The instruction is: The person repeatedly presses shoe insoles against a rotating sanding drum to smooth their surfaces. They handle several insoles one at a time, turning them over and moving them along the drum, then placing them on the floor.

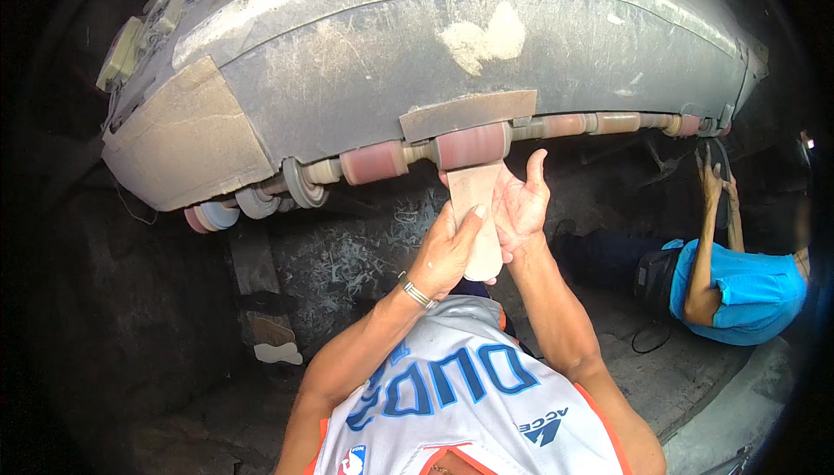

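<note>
A tan insole (473, 214), narrow at the waist with a rounded heel towards me, reaches up to a reddish sanding drum (473, 146) on a long shaft. Its far end meets the drum's lower edge. My left hand (444, 253) is closed round the near half, thumb on top. From the right, my right hand (521, 205) supports the insole, palm up with the thumb stretched away. Its other fingers pass behind the insole and are mostly hidden; a fingertip shows at the insole's left edge, close under the drum.
A grey, dusty machine hood (347, 58) spans the top, with a small flap (469, 112) over my drum. More drums (373, 162) and wheels (304, 184) line the shaft. At right, a co-worker in a blue shirt (738, 292) holds a dark strip-like piece at the shaft's end. Pale scraps (278, 352) lie lower left.
</note>
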`<state>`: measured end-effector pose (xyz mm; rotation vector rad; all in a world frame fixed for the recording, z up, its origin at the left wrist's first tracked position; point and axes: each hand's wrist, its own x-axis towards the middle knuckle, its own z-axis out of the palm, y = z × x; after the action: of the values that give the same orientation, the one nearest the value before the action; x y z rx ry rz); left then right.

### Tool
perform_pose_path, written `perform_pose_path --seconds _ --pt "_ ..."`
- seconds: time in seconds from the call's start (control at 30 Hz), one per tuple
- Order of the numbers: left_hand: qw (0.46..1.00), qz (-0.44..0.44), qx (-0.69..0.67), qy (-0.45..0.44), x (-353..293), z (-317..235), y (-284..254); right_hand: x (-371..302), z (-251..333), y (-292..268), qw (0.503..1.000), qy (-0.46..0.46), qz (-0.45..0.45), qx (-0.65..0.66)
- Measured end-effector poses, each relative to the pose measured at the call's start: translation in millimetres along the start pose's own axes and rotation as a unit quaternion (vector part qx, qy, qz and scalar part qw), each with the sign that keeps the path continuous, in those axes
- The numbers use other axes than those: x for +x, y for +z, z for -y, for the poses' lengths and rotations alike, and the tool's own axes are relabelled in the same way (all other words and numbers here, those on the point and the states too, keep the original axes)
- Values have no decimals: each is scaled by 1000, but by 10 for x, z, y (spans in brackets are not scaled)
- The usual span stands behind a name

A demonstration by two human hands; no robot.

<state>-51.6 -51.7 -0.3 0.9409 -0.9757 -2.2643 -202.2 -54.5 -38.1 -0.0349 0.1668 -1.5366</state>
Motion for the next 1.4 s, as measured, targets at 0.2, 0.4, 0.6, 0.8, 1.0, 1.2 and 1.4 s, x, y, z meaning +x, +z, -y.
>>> perform_pose_path --seconds 0.2,0.4,0.6,0.8,1.0,1.2,1.4 --pt "999 -17 -26 -30 -86 -17 -8 -28 -44 9 1000 16 15 -7" --pt "999 2 -39 7 -31 -30 -39 36 -25 18 1000 29 -3 -8" --pt "999 -5 -49 1 -65 -31 -14 4 -16 42 998 44 16 -41" --pt "999 6 -48 -8 -134 26 -74 -47 -51 -21 997 43 14 -58" --pt "998 -4 -20 -52 -397 220 -107 -302 -151 -90 997 68 -7 -33" --pt "1000 -15 -12 9 -151 158 -112 -58 -95 -59 997 54 40 -44" --pt "997 -26 -61 30 -19 34 -80 104 -60 -38 993 55 20 -101"
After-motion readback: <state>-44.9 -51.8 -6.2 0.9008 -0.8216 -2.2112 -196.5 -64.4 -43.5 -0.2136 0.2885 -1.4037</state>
